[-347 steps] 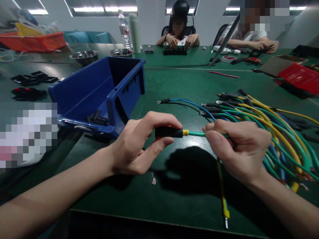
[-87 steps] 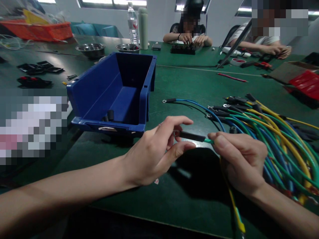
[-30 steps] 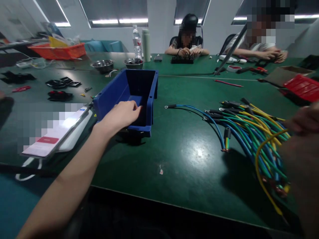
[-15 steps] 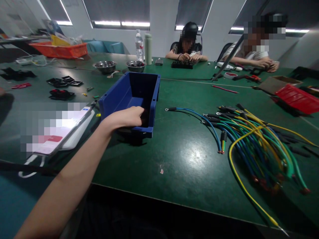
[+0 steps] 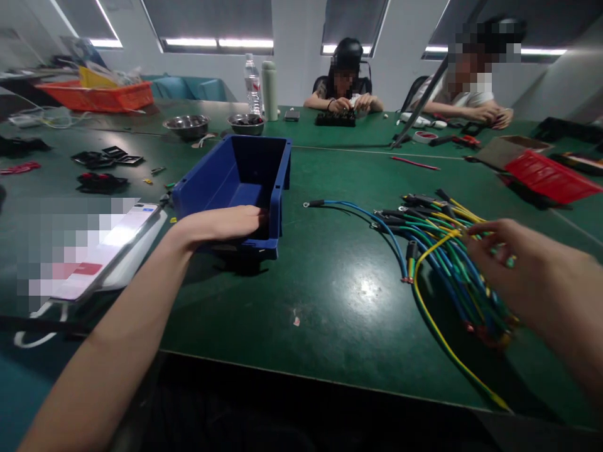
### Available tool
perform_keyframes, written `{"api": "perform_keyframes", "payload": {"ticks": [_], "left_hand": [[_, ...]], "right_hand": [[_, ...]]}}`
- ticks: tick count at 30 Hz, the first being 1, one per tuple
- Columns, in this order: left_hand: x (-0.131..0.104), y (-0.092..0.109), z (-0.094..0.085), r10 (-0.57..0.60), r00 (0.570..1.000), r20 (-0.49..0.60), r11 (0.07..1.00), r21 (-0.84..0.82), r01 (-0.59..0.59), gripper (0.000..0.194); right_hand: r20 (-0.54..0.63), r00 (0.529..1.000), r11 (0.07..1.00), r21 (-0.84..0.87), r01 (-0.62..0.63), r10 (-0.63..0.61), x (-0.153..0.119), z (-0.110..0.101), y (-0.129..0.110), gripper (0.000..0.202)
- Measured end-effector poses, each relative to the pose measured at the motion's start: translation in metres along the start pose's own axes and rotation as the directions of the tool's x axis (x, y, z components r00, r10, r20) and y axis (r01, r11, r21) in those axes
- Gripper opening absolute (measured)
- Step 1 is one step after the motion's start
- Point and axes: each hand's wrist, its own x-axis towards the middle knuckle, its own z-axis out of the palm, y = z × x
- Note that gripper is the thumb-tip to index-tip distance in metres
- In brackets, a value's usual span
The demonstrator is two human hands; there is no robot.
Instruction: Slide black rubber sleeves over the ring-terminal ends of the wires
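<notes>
My left hand (image 5: 235, 221) reaches over the near side of a blue plastic bin (image 5: 188, 199). Its fingers are down inside, hidden from view, so I cannot see what they hold. On the right, my right hand (image 5: 504, 251) is over a pile of blue, green and yellow cables (image 5: 452, 263). Thumb and forefinger are pinched on a yellow cable (image 5: 426, 320), which curves from the fingertips down toward the table edge. A blue cable (image 5: 367, 210) with a ring terminal and black sleeve lies between the bin and the pile.
Left of the bin lies a lit phone (image 5: 110, 248) with a white cable. Behind are metal bowls (image 5: 187, 127), a water bottle (image 5: 252, 85) and a green flask (image 5: 269, 91). A red tray (image 5: 551, 177) sits far right. Two people sit across the table.
My right hand has come in from the right and taken hold of the yellow cable, whose lower end has shifted. My left hand stays in the bin. The view has turned slightly right.
</notes>
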Motion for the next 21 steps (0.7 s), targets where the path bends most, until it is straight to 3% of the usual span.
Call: {"api": "perform_keyframes", "payload": {"ticks": [2, 3, 6, 9, 14, 18, 21], "left_hand": [[0.001, -0.005, -0.002, 0.025, 1.000, 0.011, 1.000, 0.000, -0.025, 0.035], [0.001, -0.009, -0.004, 0.028, 0.999, 0.016, 1.000, 0.007, -0.028, 0.032], [0.001, -0.019, -0.010, -0.019, 0.999, 0.032, 0.998, 0.052, 0.018, 0.022], [0.000, -0.021, -0.014, -0.108, 0.994, 0.023, 0.990, 0.093, 0.106, 0.028], [0.000, -0.019, -0.015, -0.130, 0.973, -0.190, 0.977, 0.144, 0.159, 0.040], [0.002, -0.019, -0.013, -0.144, 0.883, -0.447, 0.950, 0.186, 0.249, 0.042], [0.001, -0.016, -0.010, 0.001, 0.772, -0.635, 0.972, 0.181, 0.147, 0.033]], "right_hand": [[0.229, 0.971, 0.996, -0.044, 0.079, -0.067, -0.005, -0.004, -0.034, 0.035], [0.267, 0.958, 0.988, -0.075, 0.133, -0.109, -0.005, -0.002, -0.045, 0.036], [0.291, 0.951, 0.981, -0.127, 0.145, -0.103, -0.001, 0.006, -0.055, 0.037], [0.359, 0.932, 0.979, -0.166, 0.114, -0.048, 0.003, 0.010, -0.050, 0.041], [0.361, 0.932, 0.993, -0.093, 0.075, -0.037, 0.004, 0.004, -0.049, 0.052], [0.232, 0.971, 0.996, 0.059, -0.065, 0.050, 0.003, -0.005, -0.044, 0.037], [0.128, 0.986, 0.909, 0.390, -0.147, 0.105, 0.002, -0.013, -0.037, 0.038]]}}
